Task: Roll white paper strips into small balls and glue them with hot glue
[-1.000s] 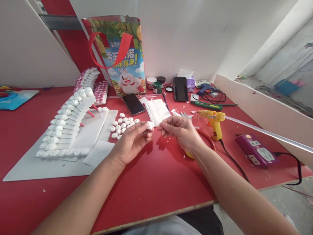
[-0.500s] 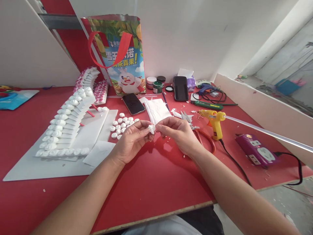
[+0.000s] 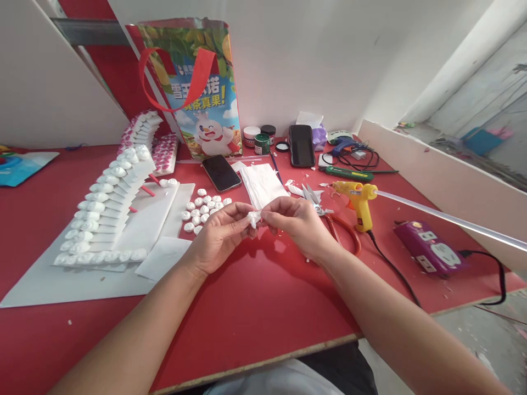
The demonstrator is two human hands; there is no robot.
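Between my fingertips is a small white paper flower point(image 3: 254, 218), partly rolled, above the red table. My left hand point(image 3: 224, 230) pinches it from the left between thumb and fingers. From the other side, my right hand point(image 3: 294, 222) pinches its right edge. Several finished white paper rosettes point(image 3: 205, 209) lie just left of my left hand. Behind my hands is a stack of white tissue paper point(image 3: 263, 184). Further left, a stepped white model point(image 3: 117, 211) edged with rows of white rosettes stands on a white board point(image 3: 33, 288).
Scissors with orange handles point(image 3: 343, 233) lie beside my right wrist. A yellow glue gun point(image 3: 360, 206) with a long clear stick and a purple power strip point(image 3: 432, 249) are at the right. Two phones, paint jars point(image 3: 262, 144) and a printed bag point(image 3: 197, 93) stand behind.
The view has shifted slightly. Both hands stay together on the paper flower, the right fingers now closer against it and its loose edge slightly turned.
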